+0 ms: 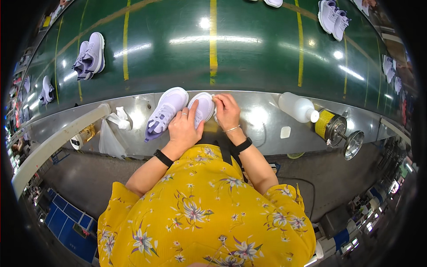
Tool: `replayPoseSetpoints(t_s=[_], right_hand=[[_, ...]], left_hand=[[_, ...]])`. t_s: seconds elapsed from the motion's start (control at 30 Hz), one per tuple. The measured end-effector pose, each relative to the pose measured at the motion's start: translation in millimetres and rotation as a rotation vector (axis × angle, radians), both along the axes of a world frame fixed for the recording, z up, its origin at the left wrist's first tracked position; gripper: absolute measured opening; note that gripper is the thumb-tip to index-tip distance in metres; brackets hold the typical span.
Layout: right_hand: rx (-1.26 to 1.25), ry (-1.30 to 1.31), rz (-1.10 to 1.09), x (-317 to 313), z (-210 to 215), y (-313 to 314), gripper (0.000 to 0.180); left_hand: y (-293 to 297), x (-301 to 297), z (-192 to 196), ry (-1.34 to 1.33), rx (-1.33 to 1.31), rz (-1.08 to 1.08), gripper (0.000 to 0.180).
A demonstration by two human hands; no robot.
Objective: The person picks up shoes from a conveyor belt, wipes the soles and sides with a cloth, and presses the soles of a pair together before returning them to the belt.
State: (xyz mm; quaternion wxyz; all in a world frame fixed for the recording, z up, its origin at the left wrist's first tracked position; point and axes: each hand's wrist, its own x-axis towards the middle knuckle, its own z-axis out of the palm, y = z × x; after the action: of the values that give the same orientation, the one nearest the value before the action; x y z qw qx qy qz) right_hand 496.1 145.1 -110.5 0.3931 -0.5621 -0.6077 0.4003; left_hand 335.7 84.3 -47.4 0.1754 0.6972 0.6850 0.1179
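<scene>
Two lavender sneakers with white soles lie side by side on the metal ledge in front of me. The left sneaker (167, 111) stands by itself, toe pointing away. My left hand (184, 127) grips the right sneaker (204, 106), with fingers laid over its upper and a ring on one finger. At that shoe's right toe edge, my right hand (227, 111) is closed in a pinch. A bit of white shows by its fingertips, too small to name. Most of the right sneaker's heel is hidden behind my left hand.
Beyond the ledge runs a green conveyor belt (169, 62) with yellow lines, carrying a sneaker pair (91, 55) at left and another pair (333, 20) at far right. On the ledge are a white bottle (296, 107), a metal pump can (329, 127), crumpled white tissue (120, 118) and a plastic bag (110, 141).
</scene>
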Motion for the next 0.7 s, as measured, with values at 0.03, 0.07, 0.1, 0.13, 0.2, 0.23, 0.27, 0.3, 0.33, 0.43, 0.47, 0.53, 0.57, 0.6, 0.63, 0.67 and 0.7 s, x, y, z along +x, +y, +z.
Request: replayPoseSetpoints(t_s=[0.03, 0.07, 0.1, 0.13, 0.2, 0.23, 0.27, 0.3, 0.33, 0.43, 0.47, 0.53, 0.57, 0.6, 0.63, 0.67, 0.7], right_hand=[[0.035, -0.007, 0.012, -6.1, 5.4, 5.5, 0.008], [0.070, -0.014, 0.025, -8.9, 8.4, 6.3, 0.008], [0.065, -0.014, 0.026, -7.3, 6.4, -0.8, 0.008], [0.064, -0.031, -0.015, -7.0, 2.0, -6.1, 0.008], [0.051, -0.032, -0.052, -0.7, -5.8, -14.9, 0.008], [0.053, -0.033, -0.050, 5.5, -5.3, -18.9, 0.008], [0.025, -0.056, -0.011, 11.3, -4.9, -22.4, 0.008], [-0.003, -0.080, 0.028, 14.4, -6.2, -24.0, 0.008], [-0.004, -0.085, 0.028, 13.2, -1.8, -20.7, 0.008], [-0.054, -0.019, -0.008, -0.7, 3.5, -5.6, 0.008], [-0.015, -0.016, -0.022, -6.8, 2.9, -1.0, 0.008], [0.047, -0.034, -0.048, -10.3, 2.1, -4.0, 0.007], [0.056, -0.028, -0.042, -6.1, -3.5, -7.1, 0.007], [0.035, -0.059, -0.035, 0.9, -9.5, -11.4, 0.006], [0.003, -0.092, -0.025, 8.6, -8.9, -22.2, 0.006], [-0.044, -0.100, 0.032, 16.4, -4.8, -25.1, 0.006], [-0.038, -0.096, 0.042, 18.6, -3.9, -25.1, 0.006]], left_hand=[[-0.4, -0.2, 2.1, -0.005, -0.014, 0.006, 0.074], [-2.4, 0.1, 3.5, -0.011, -0.028, 0.012, 0.074], [-6.2, 1.7, 3.7, -0.011, -0.033, 0.013, 0.074], [-4.9, 1.8, 3.2, -0.017, -0.024, 0.015, 0.073], [-1.9, 0.9, 1.1, -0.025, -0.010, 0.017, 0.073], [-2.0, 1.4, 0.4, -0.027, -0.021, 0.019, 0.073], [-1.7, 1.7, 0.1, -0.029, -0.031, 0.022, 0.073], [-1.2, -0.1, 0.5, -0.031, -0.029, 0.025, 0.073], [-2.2, -1.0, 0.7, -0.028, -0.040, 0.028, 0.073], [-2.0, 0.0, 1.8, -0.036, -0.012, 0.020, 0.074], [-4.2, -0.6, 2.8, -0.042, 0.027, 0.007, 0.074], [-8.9, 1.0, 3.0, -0.033, -0.009, 0.015, 0.074], [-5.8, 1.2, 1.5, -0.025, -0.034, 0.022, 0.074], [-2.9, 0.6, -0.3, -0.042, -0.015, 0.021, 0.074], [-7.1, 0.0, 0.4, -0.036, -0.017, 0.030, 0.074], [-6.7, -0.7, -1.0, -0.033, -0.017, 0.023, 0.074], [-6.5, -2.0, -1.7, -0.030, -0.018, 0.016, 0.075]])
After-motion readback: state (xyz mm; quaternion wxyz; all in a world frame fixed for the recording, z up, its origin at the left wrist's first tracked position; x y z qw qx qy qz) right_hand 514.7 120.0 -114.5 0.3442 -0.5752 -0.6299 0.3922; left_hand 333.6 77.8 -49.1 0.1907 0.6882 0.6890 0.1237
